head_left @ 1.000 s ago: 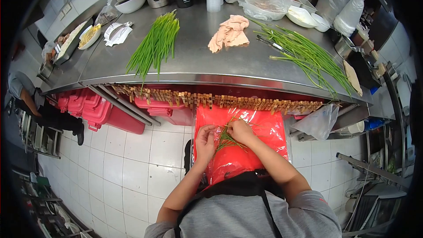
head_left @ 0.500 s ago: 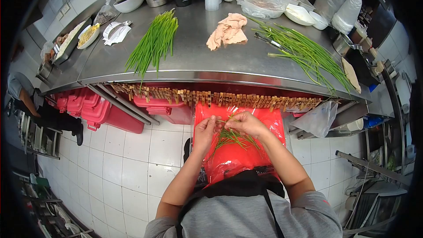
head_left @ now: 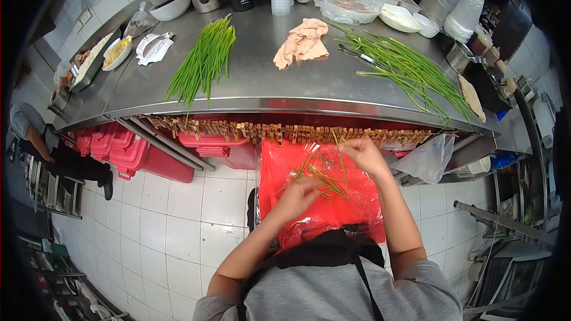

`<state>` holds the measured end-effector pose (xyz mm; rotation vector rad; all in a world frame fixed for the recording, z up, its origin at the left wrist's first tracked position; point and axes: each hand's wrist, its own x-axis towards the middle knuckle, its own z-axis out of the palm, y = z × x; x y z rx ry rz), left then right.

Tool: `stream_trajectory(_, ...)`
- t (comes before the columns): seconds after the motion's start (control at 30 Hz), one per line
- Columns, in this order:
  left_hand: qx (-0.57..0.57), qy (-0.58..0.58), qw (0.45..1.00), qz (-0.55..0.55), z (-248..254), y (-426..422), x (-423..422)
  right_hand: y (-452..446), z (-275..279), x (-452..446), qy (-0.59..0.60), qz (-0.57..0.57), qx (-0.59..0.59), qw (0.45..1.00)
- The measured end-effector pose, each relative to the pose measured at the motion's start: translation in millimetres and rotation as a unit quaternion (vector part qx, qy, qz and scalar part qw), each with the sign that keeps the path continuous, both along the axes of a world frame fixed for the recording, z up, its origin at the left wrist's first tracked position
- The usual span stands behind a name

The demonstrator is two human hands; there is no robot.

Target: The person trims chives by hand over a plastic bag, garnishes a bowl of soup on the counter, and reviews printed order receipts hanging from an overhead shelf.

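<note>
Between the fingertips of my right hand (head_left: 364,156) is a thin green chive stalk (head_left: 342,163), held upright above my lap. My left hand (head_left: 299,198) is lower and to the left, its fingers bunched at a small pile of cut chive pieces (head_left: 328,182). Whether those fingers grip a piece is hard to make out. The pieces lie on a red plastic bag (head_left: 285,163) spread over my lap. On the steel counter in front lie a neat bundle of chives (head_left: 205,56) at left and a looser bundle of chives (head_left: 410,68) at right.
A crumpled pinkish cloth (head_left: 301,43) lies mid-counter on the steel worktop (head_left: 256,83). Wooden clothespins (head_left: 279,133) line the space under its front edge. Pink bins (head_left: 160,157) stand below at left, near another person (head_left: 35,137). A clear plastic bag (head_left: 431,157) hangs at right.
My hands, together before, have moved apart. The right went up and right with a chive stalk; the left came down to the pieces on the red bag.
</note>
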<state>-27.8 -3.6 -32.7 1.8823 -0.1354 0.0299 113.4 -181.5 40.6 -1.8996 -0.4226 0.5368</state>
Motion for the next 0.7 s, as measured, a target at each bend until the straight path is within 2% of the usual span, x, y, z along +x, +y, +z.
stream_trajectory(0.07,0.119,-0.035,0.985,0.116,-2,10,20,-7,-43,1,-0.217,-0.001,-0.150,0.965)
stream_trajectory(0.1,0.179,-0.044,0.970,0.159,-12,14,32,-1,-23,-9,-0.142,-0.005,-0.238,0.961)
stream_trajectory(0.13,0.238,-0.055,0.948,0.202,-17,16,41,2,-28,-12,-0.151,-0.009,-0.212,0.966)
stream_trajectory(0.23,0.414,-0.047,0.890,0.186,-28,11,58,11,-36,-22,-0.193,-0.025,-0.150,0.969)
stream_trajectory(0.33,0.377,-0.046,0.901,0.211,-40,15,67,17,-9,-29,-0.099,-0.001,-0.149,0.984)
stream_trajectory(0.37,0.299,-0.015,0.931,0.211,-44,19,68,17,-11,-28,-0.105,0.008,-0.149,0.983)
stream_trajectory(0.47,0.022,0.075,0.980,0.184,-34,36,57,18,-62,-17,-0.038,0.004,0.023,0.999)
stream_trajectory(0.53,-0.204,0.120,0.964,0.124,-24,43,45,30,-32,-30,0.119,-0.029,0.102,0.987)
stream_trajectory(0.57,-0.242,0.122,0.956,0.113,-15,42,39,38,-21,-38,0.199,-0.046,0.139,0.969)
stream_trajectory(0.7,-0.279,0.141,0.946,0.087,23,34,23,63,-19,-45,0.266,-0.042,0.233,0.935)
